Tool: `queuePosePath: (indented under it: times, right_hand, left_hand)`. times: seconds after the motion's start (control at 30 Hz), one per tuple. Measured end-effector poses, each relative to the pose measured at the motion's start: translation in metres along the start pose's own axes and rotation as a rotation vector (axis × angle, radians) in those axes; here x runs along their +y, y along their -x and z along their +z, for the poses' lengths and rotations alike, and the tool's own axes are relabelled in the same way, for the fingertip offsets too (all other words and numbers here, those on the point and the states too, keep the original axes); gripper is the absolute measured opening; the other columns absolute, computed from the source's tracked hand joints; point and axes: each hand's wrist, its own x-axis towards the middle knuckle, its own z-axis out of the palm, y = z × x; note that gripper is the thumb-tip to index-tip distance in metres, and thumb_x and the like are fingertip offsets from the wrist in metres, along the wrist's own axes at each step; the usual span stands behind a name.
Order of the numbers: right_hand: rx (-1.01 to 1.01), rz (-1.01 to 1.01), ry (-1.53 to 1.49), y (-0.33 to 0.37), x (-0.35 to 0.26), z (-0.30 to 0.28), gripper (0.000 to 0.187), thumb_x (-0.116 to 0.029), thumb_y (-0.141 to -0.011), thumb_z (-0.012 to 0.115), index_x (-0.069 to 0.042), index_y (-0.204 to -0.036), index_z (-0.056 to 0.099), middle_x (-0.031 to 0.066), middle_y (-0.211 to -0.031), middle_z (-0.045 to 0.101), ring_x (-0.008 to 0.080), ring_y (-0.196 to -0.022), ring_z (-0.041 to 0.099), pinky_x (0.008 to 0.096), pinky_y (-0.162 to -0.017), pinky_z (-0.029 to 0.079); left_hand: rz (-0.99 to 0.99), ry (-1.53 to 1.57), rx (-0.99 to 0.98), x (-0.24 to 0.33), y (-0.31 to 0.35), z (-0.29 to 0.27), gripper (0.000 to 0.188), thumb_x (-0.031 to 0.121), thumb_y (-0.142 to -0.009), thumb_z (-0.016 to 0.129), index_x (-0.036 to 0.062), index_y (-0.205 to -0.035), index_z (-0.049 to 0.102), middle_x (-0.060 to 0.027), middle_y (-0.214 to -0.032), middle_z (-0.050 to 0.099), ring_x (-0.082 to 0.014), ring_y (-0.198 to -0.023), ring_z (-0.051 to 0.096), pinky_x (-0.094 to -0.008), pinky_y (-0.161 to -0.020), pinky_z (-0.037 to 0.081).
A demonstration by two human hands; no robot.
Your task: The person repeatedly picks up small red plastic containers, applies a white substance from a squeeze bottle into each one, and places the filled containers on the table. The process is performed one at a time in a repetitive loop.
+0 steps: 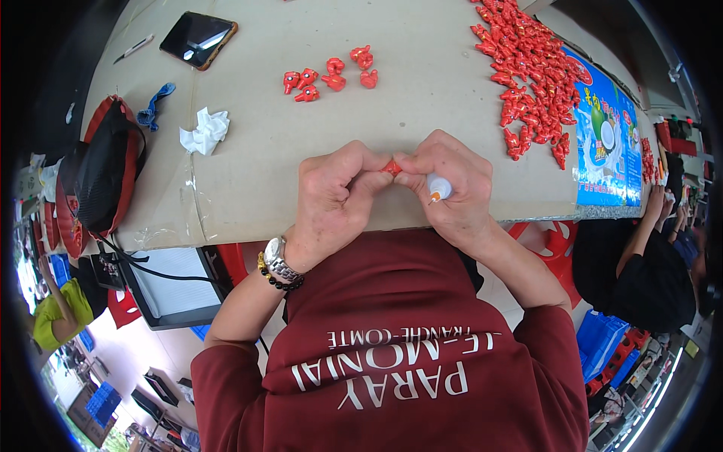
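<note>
The left hand [335,197] and the right hand [452,188] meet over the near edge of the cardboard-covered table [422,113], fingertips pinching one small red plastic figurine piece [391,168] between them. Only a sliver of that piece shows between the thumbs, so its shape and the way its long axis runs are hard to make out; it seems to lie roughly left to right. The right hand is also curled around a small white glue bottle with an orange nozzle [437,188], whose long axis runs slantwise, nozzle pointing down and left toward the person (most of the bottle is hidden inside the palm).

Farther back on the table, a loose group of seven small red figurine pieces [331,75] sits apart, as far as I can count them. At the far right lies a large heap of red pieces [527,68], too many and too overlapped to count, partly cut off at the top edge. One crumpled white tissue [204,129] lies to the left, and one dark phone [199,39] beyond it.
</note>
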Motion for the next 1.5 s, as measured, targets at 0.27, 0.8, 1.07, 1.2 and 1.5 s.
queuePosePath:
  times: [0.27,0.8,1.07,1.2,1.5]
  right_hand:
    - [0.025,-0.083,0.035,-0.012,-0.003,-0.005,0.027,0.007,-0.071,0.073,-0.001,-0.095,0.066,0.009,-0.076,0.062,0.0176,-0.065,0.06,0.0262,-0.057,0.048]
    - [0.016,0.594,-0.731,-0.004,-0.029,-0.015,0.02,0.005,-0.081,0.064,0.002,-0.1,0.06,0.0072,-0.086,0.065,0.0099,-0.071,0.061,0.023,-0.063,0.052]
    - [0.005,0.524,-0.574,0.001,-0.027,-0.012,0.02,0.002,-0.08,0.067,0.002,-0.1,0.062,0.0052,-0.087,0.065,0.0101,-0.079,0.062,0.024,-0.07,0.051]
    - [-0.075,0.379,-0.421,0.003,-0.022,-0.016,0.022,0.004,-0.081,0.068,0.004,-0.101,0.06,0.0091,-0.088,0.064,0.0117,-0.073,0.062,0.0226,-0.064,0.052]
    - [0.063,0.02,-0.252,0.01,-0.011,-0.007,0.017,0.002,-0.075,0.073,0.003,-0.089,0.065,0.0112,-0.078,0.064,0.0186,-0.066,0.062,0.0268,-0.058,0.049]
  left_hand:
    - [0.082,-0.128,0.109,0.009,0.0,0.002,0.01,-0.007,-0.08,0.064,0.0015,-0.085,0.064,-0.0077,-0.068,0.063,-0.0118,-0.054,0.057,-0.0243,-0.05,0.044]
    - [0.217,-0.108,0.18,0.019,0.009,0.005,0.023,-0.008,-0.08,0.066,-0.0026,-0.1,0.058,-0.015,-0.089,0.068,-0.0144,-0.065,0.064,-0.0239,-0.054,0.051]
    - [-0.272,0.575,0.106,0.028,0.008,0.002,0.015,-0.002,-0.089,0.057,-0.0069,-0.104,0.055,-0.0136,-0.092,0.067,-0.0095,-0.063,0.059,-0.021,-0.051,0.05]
    - [-0.218,0.418,0.095,0.024,0.011,0.003,0.014,-0.002,-0.09,0.056,-0.006,-0.104,0.056,-0.0122,-0.09,0.066,-0.0088,-0.062,0.058,-0.0208,-0.049,0.049]
    - [0.162,0.047,0.102,0.017,0.013,0.009,0.014,-0.009,-0.088,0.054,-0.0024,-0.099,0.06,-0.011,-0.086,0.062,-0.0104,-0.061,0.058,-0.0218,-0.048,0.048]
